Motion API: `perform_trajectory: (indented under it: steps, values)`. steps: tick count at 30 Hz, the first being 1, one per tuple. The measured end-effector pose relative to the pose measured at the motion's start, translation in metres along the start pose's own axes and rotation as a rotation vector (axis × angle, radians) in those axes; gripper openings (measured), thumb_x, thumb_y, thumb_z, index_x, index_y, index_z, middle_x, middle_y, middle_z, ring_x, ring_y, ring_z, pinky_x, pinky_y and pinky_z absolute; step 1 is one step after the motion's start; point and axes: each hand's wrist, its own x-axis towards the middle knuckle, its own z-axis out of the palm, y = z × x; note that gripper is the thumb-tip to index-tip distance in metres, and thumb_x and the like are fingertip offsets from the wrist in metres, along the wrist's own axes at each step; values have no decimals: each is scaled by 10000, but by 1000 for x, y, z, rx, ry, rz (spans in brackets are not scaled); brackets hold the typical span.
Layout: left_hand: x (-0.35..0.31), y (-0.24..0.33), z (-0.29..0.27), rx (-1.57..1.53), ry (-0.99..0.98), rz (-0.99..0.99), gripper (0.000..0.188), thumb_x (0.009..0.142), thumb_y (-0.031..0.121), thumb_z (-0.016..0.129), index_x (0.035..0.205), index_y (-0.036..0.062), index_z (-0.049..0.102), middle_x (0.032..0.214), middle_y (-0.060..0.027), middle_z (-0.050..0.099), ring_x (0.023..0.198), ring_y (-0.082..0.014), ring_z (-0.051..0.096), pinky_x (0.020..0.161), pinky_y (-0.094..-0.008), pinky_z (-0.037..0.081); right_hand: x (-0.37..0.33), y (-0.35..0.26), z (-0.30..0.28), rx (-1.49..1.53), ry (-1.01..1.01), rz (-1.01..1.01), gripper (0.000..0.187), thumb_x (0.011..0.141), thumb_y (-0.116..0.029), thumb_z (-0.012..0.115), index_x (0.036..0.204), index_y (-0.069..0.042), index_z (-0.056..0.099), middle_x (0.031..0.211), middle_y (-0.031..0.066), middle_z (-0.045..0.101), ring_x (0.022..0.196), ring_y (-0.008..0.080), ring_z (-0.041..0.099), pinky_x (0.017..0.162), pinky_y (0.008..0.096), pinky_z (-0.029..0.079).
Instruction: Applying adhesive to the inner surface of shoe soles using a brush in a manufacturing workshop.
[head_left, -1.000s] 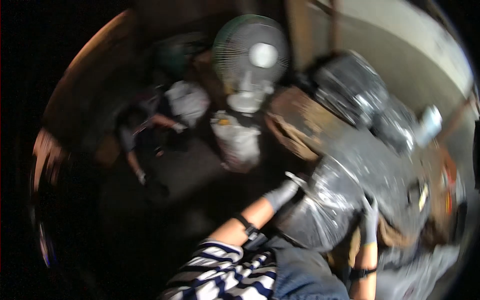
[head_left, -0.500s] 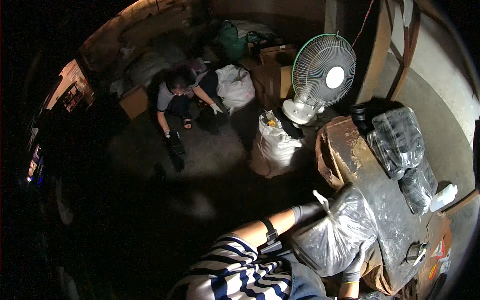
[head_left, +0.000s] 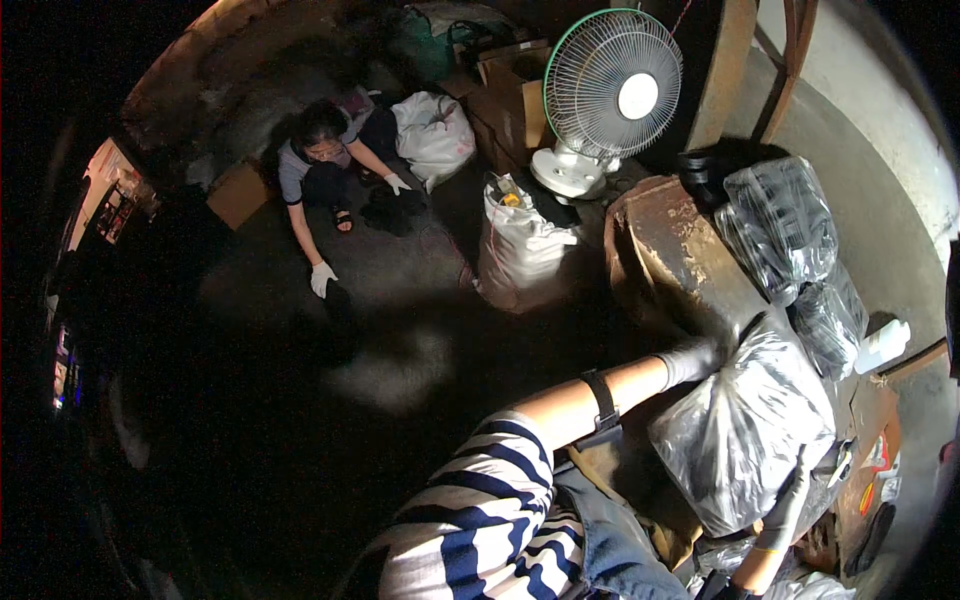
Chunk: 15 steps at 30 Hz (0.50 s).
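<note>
A filled clear plastic bag with dark contents leans over the worktop edge in front of me, its film creased and shiny. My left hand, in a grey glove, grips the bag's upper far side; its fingertips are blurred and partly hidden. Along the lower right side, my right hand, also gloved, holds the bag with fingers pressed to the film. Beyond it, two more plastic-wrapped dark bundles lie on the worktop.
A worn worktop carries a white bottle and a tape roll. Behind stand a fan and white sacks. A co-worker in white gloves crouches on the floor, handling dark items.
Both my hands have carried the plastic bag rightward across the worktop, and my view has shifted. The co-worker's arm at the left now reaches down to a dark item on the floor.
</note>
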Motion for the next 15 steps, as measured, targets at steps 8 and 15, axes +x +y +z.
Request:
perform_trajectory:
  steps: [8, 15]
  values:
    - [9, 27, 64, 839, 185, 742, 223, 817, 209, 644, 1012, 102, 634, 1164, -130, 576, 1173, -313, 497, 1045, -490, 346, 53, 46, -17, -240, 7, -275, 708, 950, -214, 658, 1514, 15, 298, 1462, 165, 457, 1286, 217, 502, 1100, 348, 385]
    - [2, 16, 147, 1390, -109, 483, 551, 852, 493, 516, 1145, 49, 661, 1177, -152, 608, 1163, -310, 476, 1067, -508, 260, 78, 15, -13, -3, -55, 5, 816, 892, -248, 709, 1552, -76, 262, 1467, 164, 451, 1302, 260, 476, 1107, 390, 368]
